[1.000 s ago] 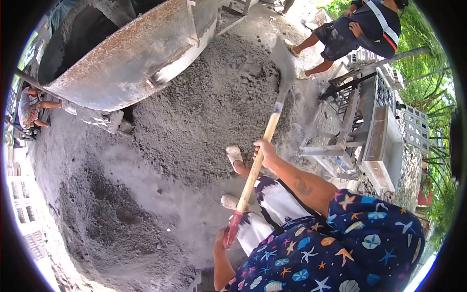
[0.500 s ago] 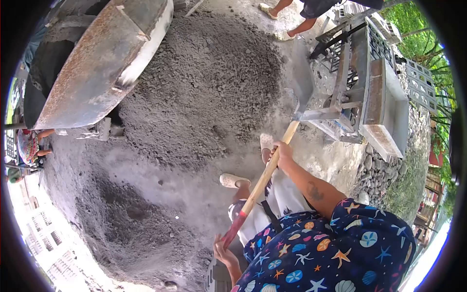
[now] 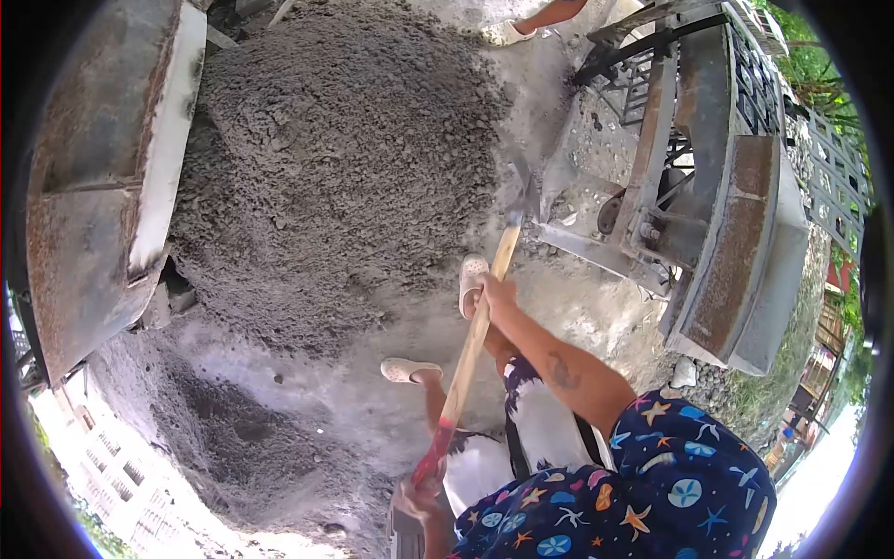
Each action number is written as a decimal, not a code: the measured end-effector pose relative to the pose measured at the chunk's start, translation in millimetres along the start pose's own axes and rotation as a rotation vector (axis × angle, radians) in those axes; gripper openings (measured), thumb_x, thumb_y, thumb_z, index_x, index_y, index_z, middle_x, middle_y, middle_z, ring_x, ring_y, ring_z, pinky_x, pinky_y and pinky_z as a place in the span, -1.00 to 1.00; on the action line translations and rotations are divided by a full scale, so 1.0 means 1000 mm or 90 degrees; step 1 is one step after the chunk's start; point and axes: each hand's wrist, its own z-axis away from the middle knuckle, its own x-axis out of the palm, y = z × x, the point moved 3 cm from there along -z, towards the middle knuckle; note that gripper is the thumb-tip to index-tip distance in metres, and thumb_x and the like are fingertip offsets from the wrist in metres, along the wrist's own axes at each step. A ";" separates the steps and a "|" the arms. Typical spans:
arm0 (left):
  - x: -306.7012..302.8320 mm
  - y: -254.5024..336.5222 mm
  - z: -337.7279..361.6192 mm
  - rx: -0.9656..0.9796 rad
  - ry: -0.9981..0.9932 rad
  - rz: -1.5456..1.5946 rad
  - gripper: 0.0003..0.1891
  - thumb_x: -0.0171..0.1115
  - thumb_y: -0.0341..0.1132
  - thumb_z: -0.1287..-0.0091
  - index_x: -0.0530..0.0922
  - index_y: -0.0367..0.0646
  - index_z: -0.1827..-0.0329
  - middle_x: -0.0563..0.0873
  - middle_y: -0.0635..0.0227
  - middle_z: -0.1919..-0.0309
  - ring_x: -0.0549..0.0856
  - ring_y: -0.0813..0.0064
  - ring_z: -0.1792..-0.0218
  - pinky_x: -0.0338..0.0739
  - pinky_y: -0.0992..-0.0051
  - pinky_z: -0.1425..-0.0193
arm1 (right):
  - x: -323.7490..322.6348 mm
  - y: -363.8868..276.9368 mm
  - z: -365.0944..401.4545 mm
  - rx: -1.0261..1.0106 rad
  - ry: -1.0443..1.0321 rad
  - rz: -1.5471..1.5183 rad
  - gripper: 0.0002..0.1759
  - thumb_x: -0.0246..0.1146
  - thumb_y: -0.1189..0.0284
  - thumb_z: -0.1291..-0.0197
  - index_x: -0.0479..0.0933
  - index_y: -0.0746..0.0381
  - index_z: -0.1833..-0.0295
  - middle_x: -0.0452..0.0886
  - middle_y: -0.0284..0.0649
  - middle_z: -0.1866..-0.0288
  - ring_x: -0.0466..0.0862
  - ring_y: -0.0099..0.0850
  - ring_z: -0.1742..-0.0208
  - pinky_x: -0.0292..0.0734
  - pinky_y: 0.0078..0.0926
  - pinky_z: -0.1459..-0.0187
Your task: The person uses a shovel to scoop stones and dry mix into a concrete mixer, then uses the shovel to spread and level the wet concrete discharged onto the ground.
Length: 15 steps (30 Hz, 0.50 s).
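Observation:
A long-handled shovel [image 3: 473, 340] slants across the middle, its wooden shaft ending in a red-painted part. My right hand [image 3: 496, 293] is wrapped round the shaft's upper part, in front of my right shoe. Lower down, my left hand [image 3: 421, 498] holds the red end near my left hip. The metal blade [image 3: 526, 189] is at the right edge of a large heap of grey mix [image 3: 345, 158], close to a metal frame; it looks blurred, and I cannot tell whether it bears any mix.
A rusty metal trough [image 3: 93, 196] stands at the left. Metal frames and a rusty channel [image 3: 736, 252] fill the right side. Another person's foot [image 3: 507, 34] is at the top. A lower patch of dark mix [image 3: 251, 419] lies at the lower left, with blocks beyond.
The view has shifted, so the trough sits further left and the metal frames look larger. Both hands have kept hold of the shovel, and its blade is now closer to the heap's right edge.

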 end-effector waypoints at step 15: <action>0.311 0.166 0.014 -0.294 -0.155 0.322 -0.57 0.06 -0.01 -0.54 0.53 -0.21 0.34 0.56 0.37 0.56 0.58 0.49 0.56 0.51 0.50 0.43 | 0.006 -0.179 -0.191 -0.285 -0.016 0.312 -0.68 0.36 0.41 -0.16 0.50 0.51 0.28 0.58 -0.05 0.51 0.67 -0.21 0.60 0.55 -0.26 0.68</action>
